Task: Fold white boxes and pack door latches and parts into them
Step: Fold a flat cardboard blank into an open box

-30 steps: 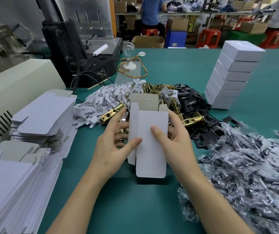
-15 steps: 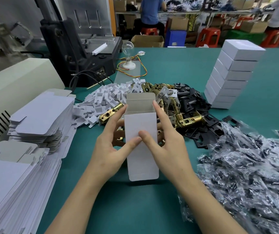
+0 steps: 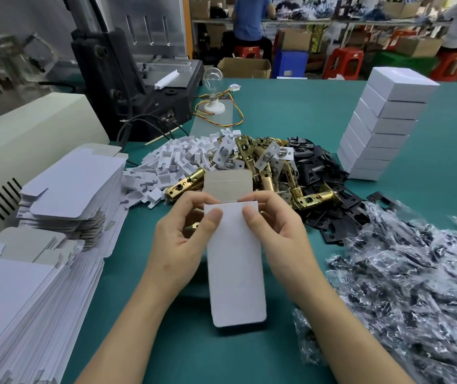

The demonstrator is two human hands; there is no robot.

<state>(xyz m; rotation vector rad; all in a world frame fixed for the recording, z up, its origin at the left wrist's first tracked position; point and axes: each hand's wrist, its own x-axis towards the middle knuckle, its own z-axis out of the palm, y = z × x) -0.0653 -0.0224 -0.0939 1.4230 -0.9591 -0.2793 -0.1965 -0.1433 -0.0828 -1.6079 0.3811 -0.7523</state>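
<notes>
White card, the box [image 3: 235, 267] is now squared up between both hands; a second ago one side panel was splayed open. The left hand [image 3: 177, 239] and right hand [image 3: 280, 234] each grip its far end, thumb on top and fingers curled behind, no longer stretched along the grey flap [image 3: 227, 184]. The box is held over the green table [image 3: 291, 120], its long axis running away from the person, with the flap end toward the brass latches [image 3: 266, 167].

box blanks [image 3: 14, 300]: cut off left | bagged parts [image 3: 415, 286]: cut off right
</notes>
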